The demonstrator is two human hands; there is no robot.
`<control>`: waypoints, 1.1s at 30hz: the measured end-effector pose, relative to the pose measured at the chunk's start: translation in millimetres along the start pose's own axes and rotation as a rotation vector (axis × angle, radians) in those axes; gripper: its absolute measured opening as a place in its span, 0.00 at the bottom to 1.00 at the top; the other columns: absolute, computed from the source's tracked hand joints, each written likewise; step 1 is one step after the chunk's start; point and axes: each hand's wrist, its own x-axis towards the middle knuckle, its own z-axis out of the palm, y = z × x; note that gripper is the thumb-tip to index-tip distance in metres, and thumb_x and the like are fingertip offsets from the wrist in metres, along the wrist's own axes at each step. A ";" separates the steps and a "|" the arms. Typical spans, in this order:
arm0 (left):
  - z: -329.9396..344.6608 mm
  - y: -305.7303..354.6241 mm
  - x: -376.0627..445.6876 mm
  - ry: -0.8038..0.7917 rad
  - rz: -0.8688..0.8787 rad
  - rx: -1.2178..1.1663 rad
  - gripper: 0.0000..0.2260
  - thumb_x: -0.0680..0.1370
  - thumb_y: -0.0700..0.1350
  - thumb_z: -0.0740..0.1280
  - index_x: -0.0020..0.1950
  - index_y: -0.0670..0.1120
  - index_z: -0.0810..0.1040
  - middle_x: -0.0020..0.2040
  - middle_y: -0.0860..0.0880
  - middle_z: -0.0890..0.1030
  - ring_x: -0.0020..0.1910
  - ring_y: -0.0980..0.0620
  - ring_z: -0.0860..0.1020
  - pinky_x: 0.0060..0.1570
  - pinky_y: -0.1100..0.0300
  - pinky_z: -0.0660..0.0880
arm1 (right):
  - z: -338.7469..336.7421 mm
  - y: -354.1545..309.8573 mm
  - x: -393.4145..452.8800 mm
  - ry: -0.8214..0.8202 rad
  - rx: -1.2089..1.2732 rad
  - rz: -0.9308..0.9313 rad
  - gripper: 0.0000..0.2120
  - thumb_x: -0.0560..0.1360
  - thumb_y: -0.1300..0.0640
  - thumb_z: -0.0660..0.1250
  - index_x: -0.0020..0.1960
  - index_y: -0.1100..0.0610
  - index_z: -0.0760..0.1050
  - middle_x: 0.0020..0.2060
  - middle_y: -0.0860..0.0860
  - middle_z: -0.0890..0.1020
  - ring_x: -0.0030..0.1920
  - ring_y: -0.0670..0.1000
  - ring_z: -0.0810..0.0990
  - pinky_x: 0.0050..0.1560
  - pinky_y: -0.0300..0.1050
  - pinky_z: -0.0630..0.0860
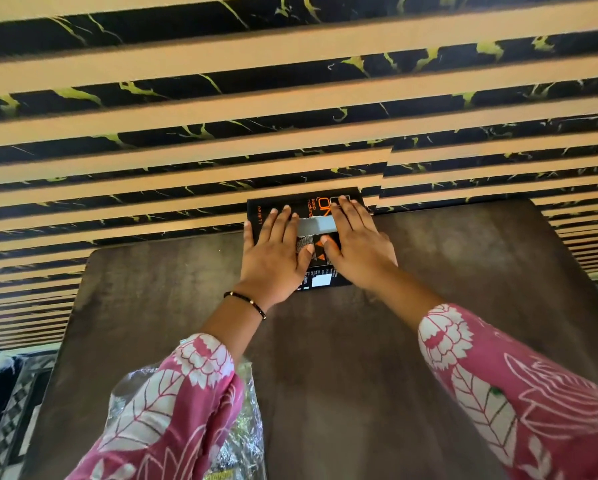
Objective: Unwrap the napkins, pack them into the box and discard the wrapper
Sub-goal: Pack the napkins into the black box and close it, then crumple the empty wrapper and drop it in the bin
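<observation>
A black box (pixel 320 282) with orange print lies flat at the far edge of the dark brown table (pixel 342 358), against the striped wall. A grey strip (pixel 316 225) shows through the slot in its top. My left hand (pixel 273 254) presses flat on the box's left half, fingers straight. On the right half my right hand (pixel 358 244) lies flat too, fingers straight and spread. A crinkled clear plastic wrapper (pixel 245 427) sits at the near left of the table, partly hidden under my left sleeve.
The wall (pixel 186 98) with black-and-tan stripes rises right behind the table's far edge. A patterned black-and-white fabric (pixel 10 410) lies off the table's left side. Bare tabletop spreads to the right of the box and in front of it.
</observation>
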 end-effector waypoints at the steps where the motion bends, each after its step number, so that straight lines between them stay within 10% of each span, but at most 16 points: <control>1: -1.7 0.3 0.0 -0.012 -0.001 -0.012 0.25 0.80 0.56 0.48 0.75 0.46 0.53 0.77 0.49 0.53 0.76 0.50 0.48 0.72 0.41 0.42 | -1.9 0.1 0.3 -0.014 -0.028 -0.014 0.30 0.78 0.43 0.49 0.76 0.53 0.47 0.77 0.51 0.49 0.76 0.50 0.44 0.74 0.57 0.51; 7: -30.4 1.9 -54.8 0.150 -0.020 -0.248 0.28 0.77 0.57 0.43 0.71 0.46 0.63 0.74 0.47 0.63 0.76 0.48 0.52 0.73 0.43 0.44 | -17.1 -9.3 -66.2 0.230 0.005 -0.168 0.22 0.77 0.54 0.57 0.69 0.58 0.67 0.70 0.57 0.69 0.73 0.57 0.61 0.73 0.55 0.54; 11: -24.9 -4.7 -157.5 0.175 -0.167 -0.395 0.27 0.77 0.59 0.45 0.71 0.47 0.63 0.74 0.48 0.62 0.76 0.49 0.51 0.73 0.45 0.43 | 22.5 -20.9 -160.4 0.086 0.191 -0.162 0.22 0.74 0.51 0.53 0.63 0.58 0.74 0.64 0.57 0.76 0.68 0.59 0.70 0.67 0.57 0.66; 20: 6.0 -37.6 -333.4 -0.149 -1.019 -0.267 0.36 0.74 0.63 0.58 0.76 0.49 0.49 0.77 0.42 0.47 0.74 0.34 0.44 0.67 0.29 0.44 | 81.8 -60.1 -294.2 -0.293 0.417 -0.158 0.28 0.74 0.50 0.59 0.72 0.58 0.63 0.72 0.56 0.65 0.73 0.55 0.61 0.72 0.41 0.53; 33: 27.1 29.0 -346.5 -0.283 -0.330 -0.384 0.48 0.65 0.71 0.59 0.76 0.49 0.45 0.73 0.41 0.61 0.71 0.41 0.62 0.69 0.45 0.61 | 72.7 -87.9 -313.0 -0.367 0.980 0.302 0.19 0.77 0.66 0.59 0.68 0.62 0.66 0.67 0.57 0.72 0.59 0.47 0.72 0.54 0.30 0.69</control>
